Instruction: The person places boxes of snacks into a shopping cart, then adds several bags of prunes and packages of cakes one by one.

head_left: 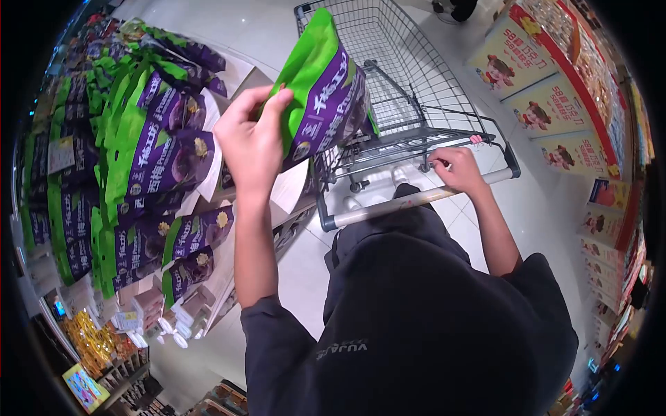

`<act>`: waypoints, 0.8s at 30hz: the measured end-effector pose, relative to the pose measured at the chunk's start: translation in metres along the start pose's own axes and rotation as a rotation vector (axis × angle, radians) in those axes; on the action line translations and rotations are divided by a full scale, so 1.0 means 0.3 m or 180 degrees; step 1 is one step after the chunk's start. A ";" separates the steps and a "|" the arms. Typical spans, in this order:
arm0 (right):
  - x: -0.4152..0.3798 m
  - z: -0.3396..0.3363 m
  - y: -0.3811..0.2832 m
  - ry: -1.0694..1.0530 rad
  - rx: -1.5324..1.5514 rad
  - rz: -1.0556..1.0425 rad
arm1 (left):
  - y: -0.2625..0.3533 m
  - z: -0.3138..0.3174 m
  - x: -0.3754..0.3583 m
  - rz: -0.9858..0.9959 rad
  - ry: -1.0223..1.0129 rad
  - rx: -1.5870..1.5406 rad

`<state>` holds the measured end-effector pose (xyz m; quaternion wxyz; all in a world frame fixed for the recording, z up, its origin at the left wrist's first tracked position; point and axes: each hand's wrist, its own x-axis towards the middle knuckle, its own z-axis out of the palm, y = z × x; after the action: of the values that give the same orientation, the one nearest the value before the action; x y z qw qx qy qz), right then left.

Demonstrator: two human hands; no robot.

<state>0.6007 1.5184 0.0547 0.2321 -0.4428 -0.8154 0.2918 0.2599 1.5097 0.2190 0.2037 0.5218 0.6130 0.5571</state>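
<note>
Pinched at its green edge, a green and purple prune bag [325, 93] hangs from my left hand [255, 132], tilted over the near left side of a wire shopping cart [395, 76]. My right hand [456, 168] is closed at the cart's handle bar [409, 199], its fingers curled near a small dark part just above the bar; what they grip there is too small to make out. Left of my left hand, similar prune bags [156, 163] hang in rows on a display.
On the right stands a shelf with yellow and red printed boxes [534, 114] below packaged goods. Several small bottles [177, 329] sit low at the left display. Gold packages [94, 340] lie at the lower left. Part of another person [461, 8] shows beyond the cart.
</note>
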 end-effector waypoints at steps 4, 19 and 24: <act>-0.112 -0.169 0.133 0.0143 -0.0324 0.0735 | -0.165 0.370 0.167 0.0066 -0.0112 -0.0151; -0.176 -0.163 0.236 -0.0047 -0.0556 0.0799 | -0.969 1.060 -0.072 -0.1443 -0.0913 0.2317; -0.158 -0.175 0.266 0.0115 -0.0438 0.0513 | -1.061 1.018 -0.137 -0.1704 -0.0521 0.2601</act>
<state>0.7048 1.5267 0.0324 0.1916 -0.5270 -0.7910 0.2448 0.3977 1.6703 -0.1703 0.1659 0.4253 0.8758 0.1565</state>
